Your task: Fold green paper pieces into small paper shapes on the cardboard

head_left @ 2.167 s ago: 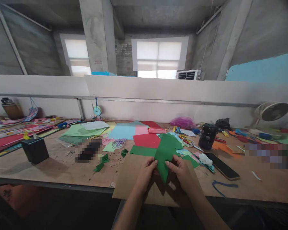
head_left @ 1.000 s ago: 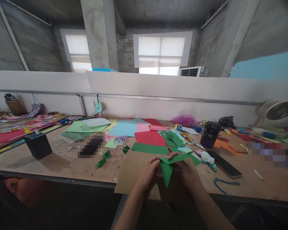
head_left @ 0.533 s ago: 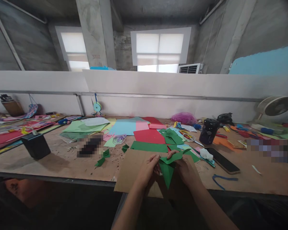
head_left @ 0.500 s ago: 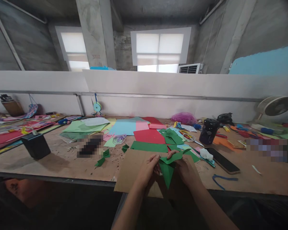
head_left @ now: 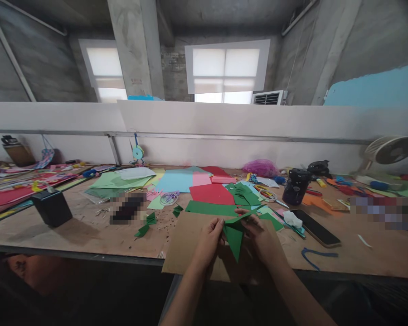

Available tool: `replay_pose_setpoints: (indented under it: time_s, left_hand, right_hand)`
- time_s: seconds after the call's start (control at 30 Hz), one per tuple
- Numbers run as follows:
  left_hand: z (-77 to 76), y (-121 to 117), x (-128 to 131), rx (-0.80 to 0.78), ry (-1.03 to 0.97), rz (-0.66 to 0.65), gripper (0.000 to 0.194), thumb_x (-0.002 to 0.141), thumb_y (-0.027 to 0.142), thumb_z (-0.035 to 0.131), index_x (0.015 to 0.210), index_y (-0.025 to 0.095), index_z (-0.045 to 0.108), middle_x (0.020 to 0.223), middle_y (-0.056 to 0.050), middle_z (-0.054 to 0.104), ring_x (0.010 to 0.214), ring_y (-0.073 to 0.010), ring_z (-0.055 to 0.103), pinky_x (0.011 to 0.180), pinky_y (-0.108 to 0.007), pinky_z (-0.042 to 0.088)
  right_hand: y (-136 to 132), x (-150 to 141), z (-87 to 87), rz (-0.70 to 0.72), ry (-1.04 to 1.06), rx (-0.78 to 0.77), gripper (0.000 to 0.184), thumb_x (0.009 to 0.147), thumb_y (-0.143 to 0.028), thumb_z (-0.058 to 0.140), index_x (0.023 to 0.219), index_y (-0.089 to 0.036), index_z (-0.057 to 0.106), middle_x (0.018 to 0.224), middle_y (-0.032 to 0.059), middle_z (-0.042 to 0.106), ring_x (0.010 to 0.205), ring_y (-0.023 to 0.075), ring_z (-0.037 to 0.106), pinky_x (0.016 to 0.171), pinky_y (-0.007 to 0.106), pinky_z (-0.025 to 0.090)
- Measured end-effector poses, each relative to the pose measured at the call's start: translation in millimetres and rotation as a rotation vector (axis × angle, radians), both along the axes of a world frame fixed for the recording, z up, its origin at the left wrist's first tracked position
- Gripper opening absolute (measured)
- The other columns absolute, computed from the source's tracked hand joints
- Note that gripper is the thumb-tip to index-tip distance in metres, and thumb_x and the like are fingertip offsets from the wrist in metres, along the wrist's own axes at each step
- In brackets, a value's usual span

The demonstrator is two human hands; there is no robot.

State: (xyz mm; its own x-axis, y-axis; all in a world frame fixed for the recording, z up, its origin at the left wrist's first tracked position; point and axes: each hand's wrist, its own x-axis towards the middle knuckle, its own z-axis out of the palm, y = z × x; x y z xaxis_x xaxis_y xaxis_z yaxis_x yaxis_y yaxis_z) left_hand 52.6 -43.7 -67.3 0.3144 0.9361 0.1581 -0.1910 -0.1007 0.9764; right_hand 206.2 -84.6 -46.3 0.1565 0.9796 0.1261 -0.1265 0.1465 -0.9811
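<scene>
A folded piece of green paper is held up between both hands, with a pointed flap hanging down and a strip folded across its top. My left hand pinches its left corner between thumb and fingers. On the other side my right hand grips the right part, its fingers partly hidden by the paper. Beneath them lies a brown cardboard sheet at the table's front edge. Small folded green paper pieces lie left of the cardboard, and a flat green sheet lies just behind it.
Red paper and light blue paper spread over the table's middle. At right are a phone, a crumpled white tissue, a black tumbler and a blue strip. A black box stands at left.
The green paper's top strip, raised and curled before, now lies flatter across the top. My right fingers have shifted along it, and the hanging point has risen slightly.
</scene>
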Motion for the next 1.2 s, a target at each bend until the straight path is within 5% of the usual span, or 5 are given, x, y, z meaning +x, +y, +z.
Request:
replay_pose_setpoints:
  time_s: [0.23, 0.5, 0.73, 0.87, 1.2]
  left_hand:
    - [-1.5, 6.2, 0.0, 0.021, 0.008, 0.211, 0.042, 0.082, 0.059, 0.051, 0.068, 0.02, 0.052, 0.045, 0.005, 0.048, 0.042, -0.0112, 0.044, 0.046, -0.022, 0.03]
    - [-3.3, 7.3, -1.2, 0.013, -0.013, 0.2, 0.039, 0.081, 0.056, 0.053, 0.072, 0.019, 0.055, 0.055, 0.002, 0.055, 0.051, -0.0132, 0.051, 0.052, -0.023, 0.037]
    - [-9.6, 17.5, -3.6, -0.109, -0.13, 0.239, 0.043, 0.073, 0.062, 0.057, 0.069, 0.02, 0.049, 0.05, 0.004, 0.053, 0.045, -0.0125, 0.05, 0.049, -0.023, 0.037]
    - [-11.7, 17.7, -3.1, -0.131, -0.096, 0.274, 0.044, 0.072, 0.064, 0.056, 0.069, 0.02, 0.048, 0.045, 0.005, 0.05, 0.039, -0.0108, 0.045, 0.043, -0.021, 0.029]
    - [-11.2, 15.3, -1.7, -0.097, -0.103, 0.237, 0.042, 0.074, 0.06, 0.058, 0.073, 0.019, 0.054, 0.057, 0.001, 0.059, 0.053, -0.0147, 0.056, 0.054, -0.024, 0.042]
  right_hand:
    - [-5.0, -6.1, 8.1, 0.022, 0.051, -0.022, 0.052, 0.07, -0.049, 0.071, 0.116, -0.026, 0.059, 0.11, 0.0057, 0.067, 0.104, 0.0264, 0.061, 0.082, 0.036, 0.051]
    - [-3.7, -8.2, 8.6, 0.003, -0.044, 0.057, 0.042, 0.072, -0.037, 0.069, 0.111, -0.024, 0.058, 0.1, 0.0057, 0.066, 0.097, 0.0249, 0.061, 0.078, 0.034, 0.051]
    - [-13.4, 27.1, 1.2, 0.125, -0.692, 0.186, 0.016, 0.081, -0.032, 0.059, 0.08, -0.022, 0.071, 0.084, 0.0037, 0.068, 0.083, 0.0224, 0.061, 0.077, 0.033, 0.045]
    - [-8.2, 50.5, 1.8, -0.005, -0.844, 0.193, 0.014, 0.078, -0.031, 0.061, 0.079, -0.023, 0.072, 0.09, 0.0049, 0.068, 0.086, 0.0244, 0.061, 0.08, 0.036, 0.044]
    - [12.2, -4.0, 18.1, -0.064, -0.268, -0.061, 0.042, 0.064, -0.044, 0.075, 0.097, -0.019, 0.07, 0.096, 0.0081, 0.072, 0.091, 0.0274, 0.065, 0.079, 0.038, 0.049]
